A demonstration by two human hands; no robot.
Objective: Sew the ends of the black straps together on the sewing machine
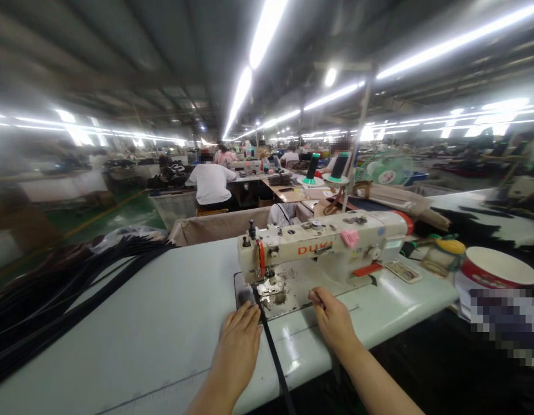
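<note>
A narrow black strap point(273, 351) runs from under the presser foot point(267, 286) of a white sewing machine point(293, 248) down over the table's front edge. My left hand point(240, 346) lies flat, fingers stretched together, with its fingertips at the strap's left edge just before the needle area. Curled closed, my right hand point(334, 320) is over the front of the machine bed, right of the strap. A small dark object shows at its fingertips, too small to name. The needle tip is hidden.
Many long black straps point(120, 259) are heaped on the left of the table point(172, 323). Thread cones point(312, 167) stand behind the machine. At right are a jar with a yellow top point(451, 248) and a red-and-white bucket point(498, 268). A person in white point(213, 183) sits ahead.
</note>
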